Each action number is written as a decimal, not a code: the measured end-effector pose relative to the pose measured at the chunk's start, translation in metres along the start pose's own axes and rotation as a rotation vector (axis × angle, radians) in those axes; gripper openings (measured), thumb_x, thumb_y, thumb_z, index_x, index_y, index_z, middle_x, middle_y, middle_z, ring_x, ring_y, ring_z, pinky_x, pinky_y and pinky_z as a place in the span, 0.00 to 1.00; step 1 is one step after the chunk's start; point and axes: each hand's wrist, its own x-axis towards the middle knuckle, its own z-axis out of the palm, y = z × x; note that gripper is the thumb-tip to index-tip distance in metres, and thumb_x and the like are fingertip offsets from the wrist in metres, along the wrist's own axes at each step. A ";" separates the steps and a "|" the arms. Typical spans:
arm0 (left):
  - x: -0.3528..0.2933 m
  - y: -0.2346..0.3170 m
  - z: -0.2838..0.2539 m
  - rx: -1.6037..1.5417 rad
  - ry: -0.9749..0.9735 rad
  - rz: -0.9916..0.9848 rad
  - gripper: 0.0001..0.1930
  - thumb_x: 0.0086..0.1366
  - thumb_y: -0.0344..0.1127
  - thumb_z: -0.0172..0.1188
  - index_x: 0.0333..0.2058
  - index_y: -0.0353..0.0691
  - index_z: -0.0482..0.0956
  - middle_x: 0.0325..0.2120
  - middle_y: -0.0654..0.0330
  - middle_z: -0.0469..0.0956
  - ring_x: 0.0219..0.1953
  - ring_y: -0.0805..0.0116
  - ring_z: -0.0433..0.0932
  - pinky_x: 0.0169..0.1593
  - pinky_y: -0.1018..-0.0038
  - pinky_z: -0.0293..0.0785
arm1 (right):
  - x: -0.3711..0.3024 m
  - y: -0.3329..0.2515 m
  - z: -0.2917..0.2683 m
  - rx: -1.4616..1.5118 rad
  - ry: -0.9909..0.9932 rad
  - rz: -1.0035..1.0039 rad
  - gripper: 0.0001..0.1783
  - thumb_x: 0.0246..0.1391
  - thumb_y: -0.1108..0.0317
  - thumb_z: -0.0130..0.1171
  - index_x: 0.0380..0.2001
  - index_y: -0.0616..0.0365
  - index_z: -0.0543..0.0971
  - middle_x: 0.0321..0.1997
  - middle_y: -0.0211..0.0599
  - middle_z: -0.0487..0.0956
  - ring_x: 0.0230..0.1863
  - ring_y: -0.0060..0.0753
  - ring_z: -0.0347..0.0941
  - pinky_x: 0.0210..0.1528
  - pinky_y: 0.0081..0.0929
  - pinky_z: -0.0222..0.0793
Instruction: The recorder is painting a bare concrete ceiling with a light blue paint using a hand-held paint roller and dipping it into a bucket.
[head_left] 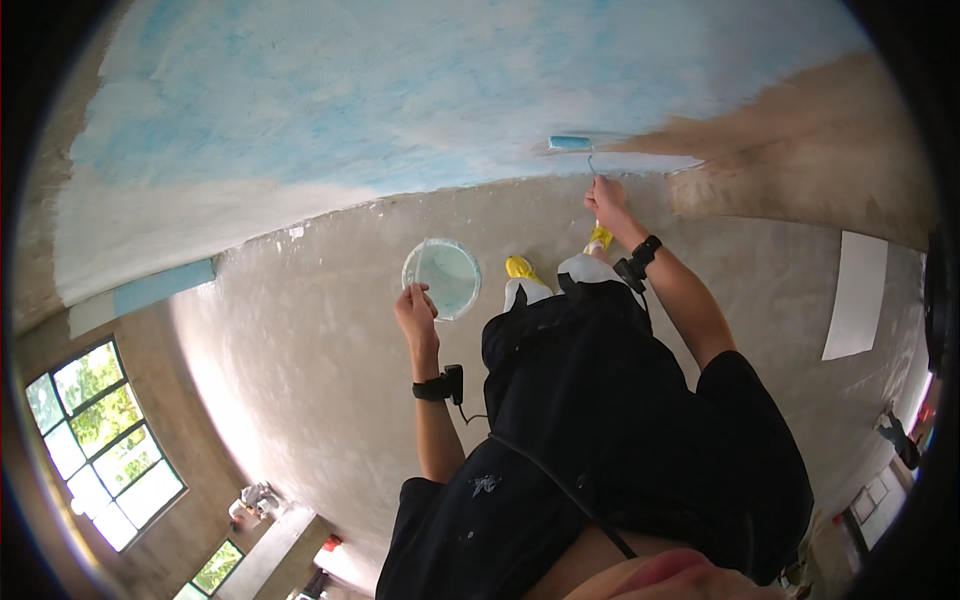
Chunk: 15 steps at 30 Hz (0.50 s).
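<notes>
Hands (415,312) (608,202) hold bucket (477,275), roller (570,143) — roller's grip mostly hidden.

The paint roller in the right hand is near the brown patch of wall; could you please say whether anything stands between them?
Nothing visible does: the brown patch begins just right of the paint roller, and the right hand is lower in the picture.

At one o'clock, the right hand (606,202) gripped a paint roller (570,143) against the partly painted wall (380,100). The left hand (416,312), at nine o'clock, held a paint bucket (478,278) by its bail (419,264); a white sheet (857,295) lay at three.
</notes>
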 end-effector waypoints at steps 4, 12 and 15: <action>0.004 -0.063 -0.005 0.084 0.080 -0.047 0.15 0.70 0.36 0.44 0.29 0.31 0.73 0.10 0.70 0.61 0.12 0.83 0.56 0.16 0.80 0.50 | 0.035 0.000 -0.007 0.151 -0.004 -0.008 0.12 0.59 0.71 0.40 0.20 0.55 0.61 0.17 0.24 0.55 0.13 0.18 0.47 0.13 0.20 0.41; -0.042 -0.114 -0.039 -0.043 0.338 -0.217 0.14 0.71 0.36 0.42 0.29 0.33 0.70 0.12 0.70 0.59 0.12 0.81 0.56 0.17 0.80 0.52 | 0.119 0.040 0.010 0.139 0.008 0.118 0.15 0.59 0.73 0.38 0.17 0.57 0.58 0.16 0.28 0.55 0.13 0.21 0.47 0.13 0.23 0.40; -0.078 -0.124 -0.059 -0.070 0.470 -0.283 0.14 0.71 0.36 0.42 0.30 0.33 0.70 0.12 0.70 0.59 0.13 0.81 0.56 0.17 0.80 0.52 | 0.163 0.076 0.023 0.154 0.052 0.242 0.13 0.57 0.74 0.38 0.18 0.58 0.59 0.17 0.30 0.55 0.13 0.23 0.45 0.14 0.26 0.39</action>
